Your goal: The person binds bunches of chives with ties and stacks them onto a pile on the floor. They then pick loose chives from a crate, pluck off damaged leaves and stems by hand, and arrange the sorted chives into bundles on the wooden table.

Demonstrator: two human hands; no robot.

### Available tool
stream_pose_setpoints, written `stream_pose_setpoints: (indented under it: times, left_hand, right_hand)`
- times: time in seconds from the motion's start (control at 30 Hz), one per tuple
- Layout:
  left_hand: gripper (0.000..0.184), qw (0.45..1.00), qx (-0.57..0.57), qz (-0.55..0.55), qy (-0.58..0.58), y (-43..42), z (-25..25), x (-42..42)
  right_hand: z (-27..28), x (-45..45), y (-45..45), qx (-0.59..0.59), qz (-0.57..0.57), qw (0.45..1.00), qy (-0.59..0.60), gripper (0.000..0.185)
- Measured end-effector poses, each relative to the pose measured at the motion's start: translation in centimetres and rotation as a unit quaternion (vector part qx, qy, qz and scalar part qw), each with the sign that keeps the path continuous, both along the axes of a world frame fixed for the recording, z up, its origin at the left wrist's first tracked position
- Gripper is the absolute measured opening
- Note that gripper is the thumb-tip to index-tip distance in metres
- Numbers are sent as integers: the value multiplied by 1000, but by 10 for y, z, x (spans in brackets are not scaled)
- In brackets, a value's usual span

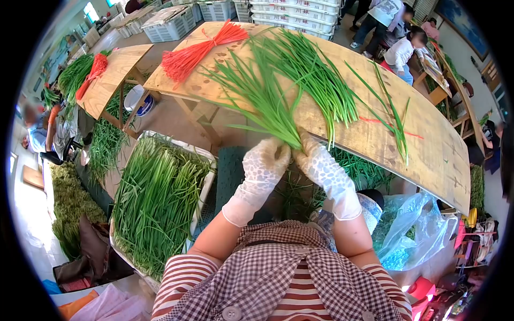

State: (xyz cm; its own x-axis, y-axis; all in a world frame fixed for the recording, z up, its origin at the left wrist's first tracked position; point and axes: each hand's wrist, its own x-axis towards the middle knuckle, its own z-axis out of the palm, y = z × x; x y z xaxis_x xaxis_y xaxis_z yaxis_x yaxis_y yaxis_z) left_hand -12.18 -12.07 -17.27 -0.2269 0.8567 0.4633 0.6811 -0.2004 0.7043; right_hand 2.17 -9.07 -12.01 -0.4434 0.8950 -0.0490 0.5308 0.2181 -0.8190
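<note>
A loose bunch of green chives [266,96] fans out over the near edge of the wooden table, its stem ends gathered toward me. My right hand [316,160], in a patterned white glove, is closed around those stem ends. Just beside it, my gloved left hand [263,163] has its fingers curled in a pinch; what lies between them, if anything, is hidden. A larger pile of chives [316,75] lies on the table right behind the bunch. A few loose stalks [395,120] and thin red strips [369,120] rest farther right.
A tied bundle of red strips [206,49] lies on the wooden table [428,144]. At my left stands a white crate [206,184] packed with chives. A clear plastic bag [420,224] hangs below the table at right. Stacked white crates [294,13] and other people are beyond.
</note>
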Motion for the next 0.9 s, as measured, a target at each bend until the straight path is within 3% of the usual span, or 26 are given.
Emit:
stream_pose_setpoints:
  times: [0.03,0.07,0.13,0.17,0.2,0.23,0.3,0.37,0.43,0.47,0.53,0.6,0.63,0.67,0.73,0.8,0.83,0.9]
  left_hand:
    - [13,999,44,15,-3,3,-2,-5]
    - [13,996,89,31,-7,6,-4,-11]
    - [10,997,-10,82,-4,6,-5,-25]
    - [11,996,-31,83,-17,7,-12,-31]
    - [13,995,-52,84,-30,10,-24,-35]
    - [18,978,-20,-8,-207,10,-34,-35]
    - [21,977,43,-38,-207,8,-21,-11]
    - [23,981,32,-101,-165,8,-28,-5]
    - [20,935,-116,-264,-207,0,5,-8]
    - [21,881,-176,-263,-351,-4,16,0]
    - [21,950,-120,-143,-251,12,-28,-8]
    - [23,991,-109,-54,-53,25,-70,-15]
    - [26,976,-152,-54,144,31,-105,-18]
    - [26,937,-254,-129,201,28,-129,-19]
    - [29,873,-343,-214,272,1,-102,-10]
    - [39,959,-124,-152,205,-13,-81,5]
    - [33,976,-62,-173,115,-14,-53,9]
    - [26,954,-81,-178,-226,-11,-24,8]
  right_hand:
    - [6,2,0,6,13,1000,18,57]
    - [15,7,3,-64,10,997,52,57]
    - [32,19,12,-201,4,972,120,57]
    - [31,24,10,-261,-32,921,286,46]
    - [29,30,17,-321,-9,876,360,31]
    - [28,33,17,-329,-24,857,395,26]
    - [28,32,13,-348,-36,825,443,22]
    - [19,30,11,-373,-31,802,466,25]
    - [21,30,8,-396,35,777,488,24]
    - [22,29,6,-405,68,763,499,24]
    - [49,29,-5,-344,4,811,474,23]
    - [78,35,-8,-265,-6,851,452,23]
    - [89,37,-2,-208,3,872,442,24]
    - [107,36,2,-189,43,873,448,24]
    - [143,34,14,-137,125,868,461,25]
    - [147,24,29,-132,122,859,478,29]
    - [145,18,32,-131,121,855,486,31]
    - [107,9,35,-250,81,800,539,29]
